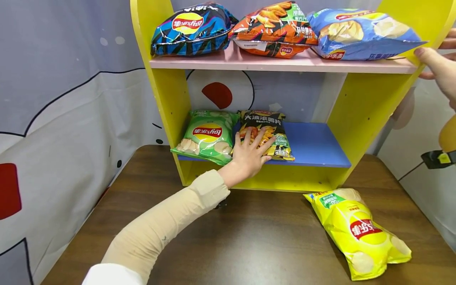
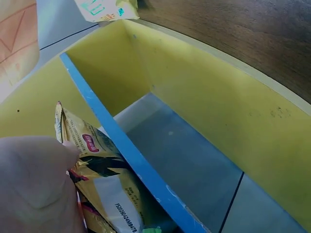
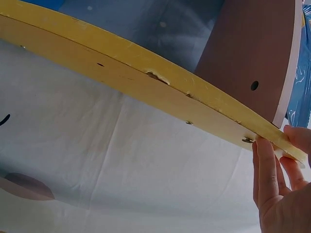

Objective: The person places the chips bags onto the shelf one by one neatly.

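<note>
My left hand (image 1: 249, 156) lies with fingers spread and straight on a black-and-yellow chip bag (image 1: 276, 144) on the blue lower shelf (image 1: 313, 148). In the left wrist view, the hand (image 2: 36, 187) partly covers that bag's edge. To its left a green chip bag (image 1: 204, 136) leans back on the same shelf. At the far right my right hand (image 1: 441, 71) holds the edge of the yellow side panel (image 1: 377, 103) of the shelf unit. The right wrist view shows the thumb and fingers of the hand (image 3: 286, 189) on opposite sides of that panel (image 3: 184, 92).
Blue-and-black (image 1: 192, 33), orange (image 1: 274, 29) and light blue (image 1: 363, 33) chip bags lie on the pink upper shelf (image 1: 228, 61). A yellow chip bag (image 1: 361, 233) lies on the brown wooden table (image 1: 249, 237), front right. Patterned cloth (image 1: 71, 99) hangs behind.
</note>
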{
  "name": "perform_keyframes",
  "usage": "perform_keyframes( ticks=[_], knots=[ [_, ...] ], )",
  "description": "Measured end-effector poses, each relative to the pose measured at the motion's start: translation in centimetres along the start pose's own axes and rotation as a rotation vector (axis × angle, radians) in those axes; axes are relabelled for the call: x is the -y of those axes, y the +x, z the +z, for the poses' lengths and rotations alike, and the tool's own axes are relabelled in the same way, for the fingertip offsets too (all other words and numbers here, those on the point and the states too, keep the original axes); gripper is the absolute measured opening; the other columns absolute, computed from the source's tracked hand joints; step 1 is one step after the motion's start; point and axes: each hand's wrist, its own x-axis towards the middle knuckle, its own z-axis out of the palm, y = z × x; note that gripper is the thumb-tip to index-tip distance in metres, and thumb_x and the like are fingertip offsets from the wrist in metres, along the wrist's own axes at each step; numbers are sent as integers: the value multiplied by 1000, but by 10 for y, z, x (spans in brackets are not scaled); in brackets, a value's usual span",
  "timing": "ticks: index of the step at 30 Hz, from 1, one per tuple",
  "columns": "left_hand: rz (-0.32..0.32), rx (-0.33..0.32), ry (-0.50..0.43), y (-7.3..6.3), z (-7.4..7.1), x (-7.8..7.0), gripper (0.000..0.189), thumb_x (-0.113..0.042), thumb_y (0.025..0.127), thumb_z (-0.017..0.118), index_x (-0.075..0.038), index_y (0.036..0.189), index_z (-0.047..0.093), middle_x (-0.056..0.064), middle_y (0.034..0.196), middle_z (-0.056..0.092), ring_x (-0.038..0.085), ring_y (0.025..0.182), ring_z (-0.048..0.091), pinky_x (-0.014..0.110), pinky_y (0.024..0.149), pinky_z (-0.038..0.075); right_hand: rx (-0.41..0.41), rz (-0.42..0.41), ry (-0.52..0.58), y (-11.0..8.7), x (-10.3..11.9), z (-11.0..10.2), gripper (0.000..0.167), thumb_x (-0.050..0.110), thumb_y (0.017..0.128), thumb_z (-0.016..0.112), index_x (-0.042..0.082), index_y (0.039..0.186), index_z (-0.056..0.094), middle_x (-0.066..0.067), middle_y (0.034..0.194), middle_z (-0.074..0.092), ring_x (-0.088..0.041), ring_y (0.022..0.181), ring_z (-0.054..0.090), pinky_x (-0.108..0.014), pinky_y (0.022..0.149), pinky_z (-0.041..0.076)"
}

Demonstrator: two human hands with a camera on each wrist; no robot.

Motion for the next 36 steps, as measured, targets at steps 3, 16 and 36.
perform_keyframes(
  ticks=[3, 16, 36],
  knots=[
    [1, 1, -13, 0, -2, 0, 60, -56, 100, 15, -41, 152, -11, -3, 163, -10, 33, 150, 6, 57, 118, 15, -6, -3, -8, 0, 0, 0, 52, 34, 94, 57, 26, 142, 40, 25, 113, 44, 15, 86, 43, 5, 62, 37],
    [9, -143, -24, -12, -6, -29, 88, -80, 86, 23, -26, 155, 15, 0, 163, 10, 27, 151, 9, 55, 119, 15, 8, -7, 35, 4, -3, 0, 48, 26, 95, 58, 24, 140, 42, 25, 104, 42, 14, 82, 44, 4, 58, 39],
    [223, -474, -46, -41, -12, -164, 72, -64, 90, 41, -19, 147, 40, -2, 151, 42, 18, 143, 34, 48, 120, 15, -56, -34, -28, -2, 1, 3, 50, 31, 94, 58, 24, 141, 43, 24, 110, 43, 14, 88, 42, 6, 63, 37]
  ],
)
